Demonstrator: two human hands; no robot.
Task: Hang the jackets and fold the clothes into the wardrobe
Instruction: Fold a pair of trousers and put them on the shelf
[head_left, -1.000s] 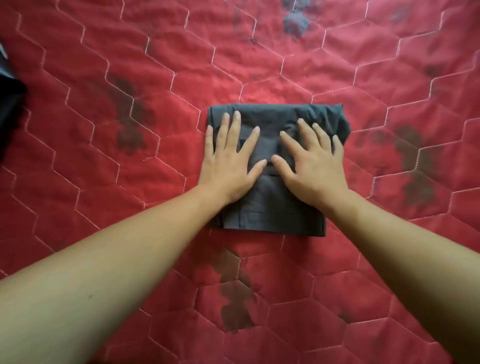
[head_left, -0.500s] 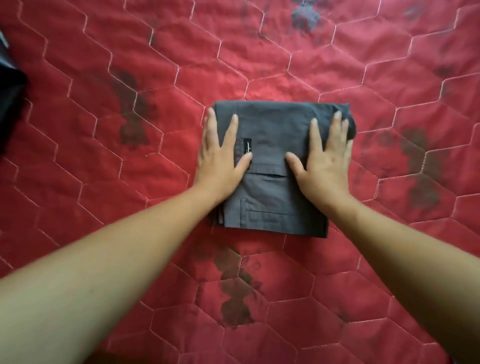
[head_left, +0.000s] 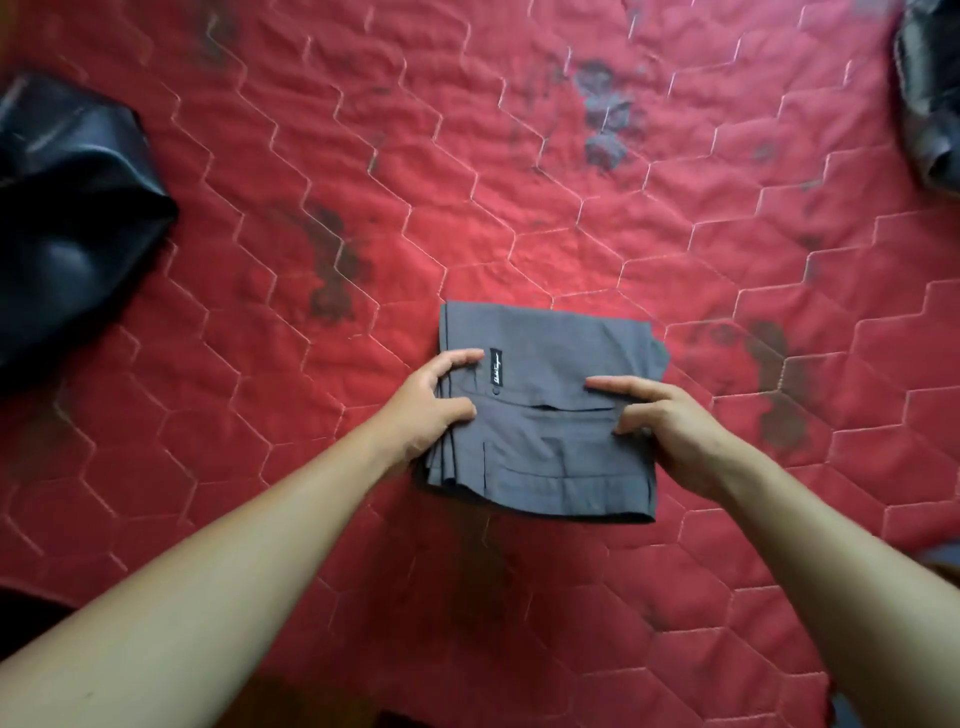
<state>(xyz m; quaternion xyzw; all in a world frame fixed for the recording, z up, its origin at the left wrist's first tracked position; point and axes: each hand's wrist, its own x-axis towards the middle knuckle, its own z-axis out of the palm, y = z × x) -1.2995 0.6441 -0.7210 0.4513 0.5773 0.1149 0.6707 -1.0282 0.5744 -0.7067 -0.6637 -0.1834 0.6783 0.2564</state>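
Folded dark-grey trousers (head_left: 550, 353) of woven cloth lie in a squared stack on the red quilted bedspread (head_left: 519, 182) stitched in hexagons, a little toward 4 o'clock from the middle of the view. Half a second ago both hands lay flat on top of the stack with fingers spread. Now they have slid out to its sides and closed on it. The view has shifted too, so more of the shiny black leather-look jacket (head_left: 67, 208) shows at 9 o'clock. A second dark crumpled garment (head_left: 930, 104) has come in at the 1 o'clock corner.

The left hand (head_left: 431, 410) grips the stack's 9 o'clock edge, its fingers curled round the layered folds and its fingertips resting on the top layer. The right hand (head_left: 670, 431) pinches the 3 o'clock edge between thumb and forefinger. That forefinger reaches in across the top toward the pocket seam.

A small black tab label (head_left: 496, 370) with white script is sewn upright on the top layer, just beside the left hand's fingertips. The writing is too small to read.
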